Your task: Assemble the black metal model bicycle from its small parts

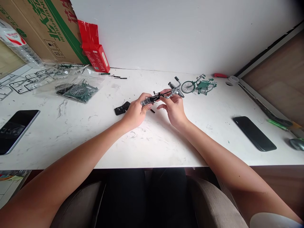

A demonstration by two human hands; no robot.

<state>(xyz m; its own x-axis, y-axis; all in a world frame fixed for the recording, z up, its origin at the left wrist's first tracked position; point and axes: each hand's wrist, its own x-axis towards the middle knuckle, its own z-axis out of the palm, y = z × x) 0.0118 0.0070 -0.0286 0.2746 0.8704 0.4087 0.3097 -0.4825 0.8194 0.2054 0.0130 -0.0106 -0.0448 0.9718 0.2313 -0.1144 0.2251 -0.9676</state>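
Note:
Both my hands meet over the middle of the white table (pixel 71 136). My left hand (pixel 135 112) is closed on a small silver and black model part (pixel 148 100). My right hand (pixel 174 109) pinches the same assembly from the right, near its silver handlebar (pixel 175 87) with black grips. A finished green model bicycle (pixel 199 85) stands just beyond my right hand. Small black pieces (pixel 121 108) lie on the table left of my left hand.
Clear bags of green and black model parts (pixel 77 90) lie at the back left by a cardboard box (pixel 45 28) and a red box (pixel 96 57). One dark phone (pixel 14 129) lies left, another phone (pixel 254 133) right. Tools (pixel 277 123) lie at the right edge.

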